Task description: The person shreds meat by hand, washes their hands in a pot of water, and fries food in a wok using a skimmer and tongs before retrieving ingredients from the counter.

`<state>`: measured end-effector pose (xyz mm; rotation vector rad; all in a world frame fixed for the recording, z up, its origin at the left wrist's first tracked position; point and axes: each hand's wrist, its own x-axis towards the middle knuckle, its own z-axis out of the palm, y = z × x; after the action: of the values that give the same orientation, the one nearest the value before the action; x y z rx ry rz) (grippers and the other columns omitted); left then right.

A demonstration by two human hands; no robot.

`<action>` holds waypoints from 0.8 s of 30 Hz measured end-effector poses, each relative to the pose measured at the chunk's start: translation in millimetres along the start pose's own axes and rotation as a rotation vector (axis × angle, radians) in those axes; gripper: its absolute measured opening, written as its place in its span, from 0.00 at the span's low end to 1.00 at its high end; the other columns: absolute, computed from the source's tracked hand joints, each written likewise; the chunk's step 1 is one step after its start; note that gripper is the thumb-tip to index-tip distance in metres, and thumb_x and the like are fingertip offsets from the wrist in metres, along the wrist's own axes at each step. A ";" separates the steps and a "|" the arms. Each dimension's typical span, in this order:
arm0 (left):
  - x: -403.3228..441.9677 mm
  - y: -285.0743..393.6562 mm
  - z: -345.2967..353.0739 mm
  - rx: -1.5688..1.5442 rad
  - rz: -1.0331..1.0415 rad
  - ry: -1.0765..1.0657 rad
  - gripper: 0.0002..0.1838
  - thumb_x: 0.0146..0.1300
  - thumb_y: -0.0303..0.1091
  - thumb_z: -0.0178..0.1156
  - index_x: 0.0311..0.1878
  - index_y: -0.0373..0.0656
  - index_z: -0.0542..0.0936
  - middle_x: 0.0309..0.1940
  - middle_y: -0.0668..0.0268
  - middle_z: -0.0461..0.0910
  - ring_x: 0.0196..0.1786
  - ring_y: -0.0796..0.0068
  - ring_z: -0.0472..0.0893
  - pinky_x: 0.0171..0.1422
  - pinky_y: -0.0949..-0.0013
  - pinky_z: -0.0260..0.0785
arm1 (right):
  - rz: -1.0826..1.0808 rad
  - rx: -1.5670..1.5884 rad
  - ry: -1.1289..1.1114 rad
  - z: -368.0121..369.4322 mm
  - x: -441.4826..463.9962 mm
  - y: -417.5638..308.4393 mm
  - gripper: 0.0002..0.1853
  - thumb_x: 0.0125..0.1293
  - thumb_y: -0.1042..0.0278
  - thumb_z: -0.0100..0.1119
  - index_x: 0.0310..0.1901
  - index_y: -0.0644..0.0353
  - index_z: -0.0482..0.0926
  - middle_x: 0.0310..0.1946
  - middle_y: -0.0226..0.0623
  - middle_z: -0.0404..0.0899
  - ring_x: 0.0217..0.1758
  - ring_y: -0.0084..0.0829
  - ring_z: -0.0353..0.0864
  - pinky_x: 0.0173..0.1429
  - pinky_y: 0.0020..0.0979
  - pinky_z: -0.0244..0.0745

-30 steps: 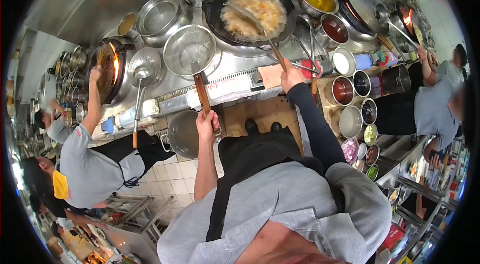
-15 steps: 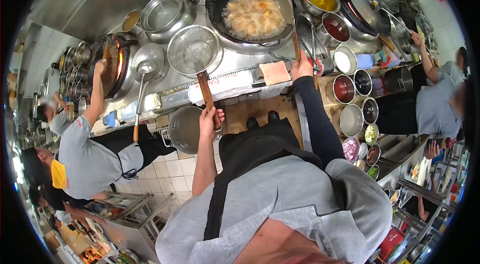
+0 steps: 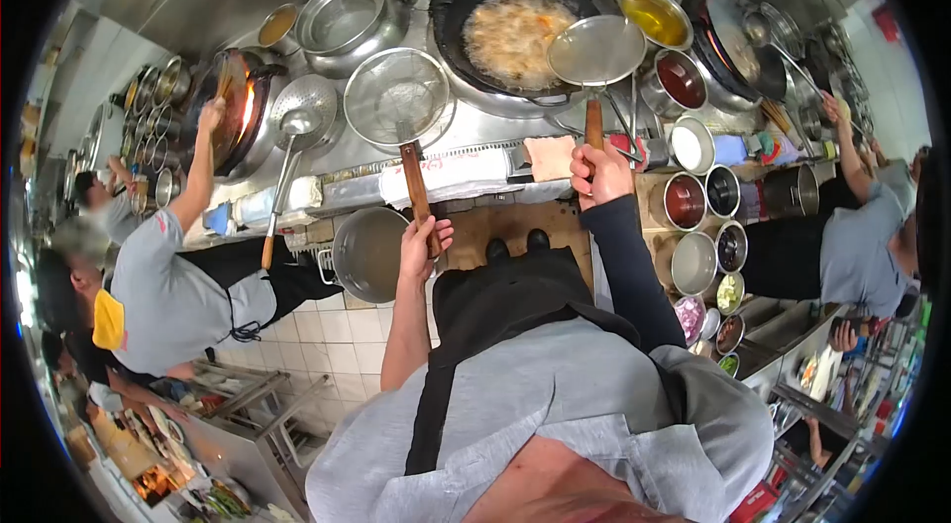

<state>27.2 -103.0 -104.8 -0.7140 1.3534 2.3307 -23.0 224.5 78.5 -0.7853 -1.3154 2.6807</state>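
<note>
The left hand (image 3: 417, 248) loosely grips a strainer (image 3: 398, 95); farther up, the right hand (image 3: 606, 178) closes round a skimmer (image 3: 597, 50), its mesh overlapping the wok (image 3: 451, 33); beyond, food (image 3: 507, 33) bubbles, apparently mid-fry, so moving the skimmer calls for steadiness
</note>
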 end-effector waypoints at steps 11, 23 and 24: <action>2.4 2.9 -3.9 0.087 0.003 -0.013 0.06 0.74 0.33 0.56 0.46 0.41 0.71 0.35 0.58 0.84 0.23 0.79 0.76 0.25 0.75 0.70 | -0.556 -1.268 -0.147 181.3 179.5 136.5 0.29 0.58 0.71 0.57 0.62 0.65 0.65 0.39 0.65 0.81 0.47 0.62 0.81 0.55 0.52 0.75; -5.0 8.7 -15.4 -0.040 -0.050 0.006 0.15 0.75 0.40 0.54 0.53 0.38 0.72 0.46 0.53 0.83 0.44 0.67 0.85 0.44 0.66 0.80 | -0.035 -0.637 -0.298 36.7 65.8 297.9 0.18 0.74 0.64 0.51 0.63 0.56 0.68 0.24 0.35 0.74 0.15 0.27 0.72 0.16 0.31 0.66; -6.9 8.3 -12.4 -0.074 -0.071 0.009 0.16 0.75 0.41 0.54 0.54 0.38 0.72 0.48 0.53 0.83 0.47 0.65 0.85 0.46 0.65 0.81 | 0.053 -0.594 -0.314 31.9 55.8 296.7 0.17 0.76 0.62 0.51 0.62 0.56 0.68 0.23 0.31 0.73 0.13 0.23 0.69 0.12 0.29 0.64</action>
<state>31.5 -118.1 -100.1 -0.7829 1.2303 2.3348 -35.9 27.4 -152.0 -0.4315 -2.2501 2.5346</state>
